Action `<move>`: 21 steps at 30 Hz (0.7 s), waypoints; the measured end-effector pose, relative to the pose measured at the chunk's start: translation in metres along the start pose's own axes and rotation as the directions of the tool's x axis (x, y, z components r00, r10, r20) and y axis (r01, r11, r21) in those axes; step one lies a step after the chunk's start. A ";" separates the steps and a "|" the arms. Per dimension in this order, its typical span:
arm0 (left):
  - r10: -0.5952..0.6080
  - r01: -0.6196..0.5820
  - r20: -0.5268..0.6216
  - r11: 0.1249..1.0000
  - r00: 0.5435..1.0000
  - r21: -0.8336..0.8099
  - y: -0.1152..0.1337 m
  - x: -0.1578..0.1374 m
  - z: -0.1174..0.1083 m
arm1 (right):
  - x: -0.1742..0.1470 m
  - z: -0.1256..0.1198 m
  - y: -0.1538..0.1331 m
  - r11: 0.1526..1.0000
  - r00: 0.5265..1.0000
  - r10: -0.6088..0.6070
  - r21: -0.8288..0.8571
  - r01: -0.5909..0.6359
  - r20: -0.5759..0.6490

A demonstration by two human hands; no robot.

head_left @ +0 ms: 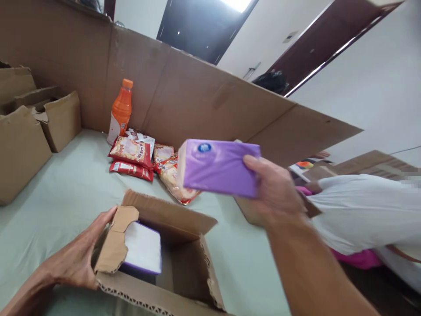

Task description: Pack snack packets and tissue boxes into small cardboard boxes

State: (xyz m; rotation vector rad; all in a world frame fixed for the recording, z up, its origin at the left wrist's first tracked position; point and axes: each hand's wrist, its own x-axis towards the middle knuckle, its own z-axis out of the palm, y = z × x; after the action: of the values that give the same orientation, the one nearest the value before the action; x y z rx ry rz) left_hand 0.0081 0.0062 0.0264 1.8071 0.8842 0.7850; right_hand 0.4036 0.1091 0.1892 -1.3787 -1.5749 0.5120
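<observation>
Head view, left to right: at the far left, torn-edged brown cardboard boxes (pixel 23 153) stand on a pale green cloth (pixel 253 259); nearer to you, your left hand (pixel 74 254) has its thumb and forefinger set wide apart, clasping the left end of an open rectangular box of brown corrugated cardboard (pixel 148 297); its other fingers are hidden from you. Beyond that open box stands an upright orange plastic bottle with an orange cap (pixel 121 112), just in front of a long brown cardboard wall (pixel 197 96); at its foot lie red-and-cream snack packets (pixel 131 151), one on another; inside the left part of the open box sits a white pack with purple edges (pixel 143 248), partly covered by the box's flap; farther right, a clear-and-red snack bag (pixel 174 177) lies on the cloth. In the middle of the view, a purple plastic-wrapped rectangular pack with a blue oval label (pixel 220 169) is held up, apart from the open box; your right hand (pixel 274 182) grips its right end, thumb pressed on the purple face, the remaining fingers mostly out of sight behind; at the far right is another person in a white top (pixel 358 210).
</observation>
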 end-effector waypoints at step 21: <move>0.013 -0.012 0.031 0.999 0.999 -0.051 0.009 0.005 0.001 | -0.111 0.075 -0.077 0.846 0.554 0.032 -0.317 0.428 0.832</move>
State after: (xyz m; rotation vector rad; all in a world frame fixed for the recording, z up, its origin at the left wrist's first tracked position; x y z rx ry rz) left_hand 0.0132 0.0069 0.0351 1.7778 0.8264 0.7782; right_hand 0.2907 0.0046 0.1748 -1.3410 -2.7826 0.6882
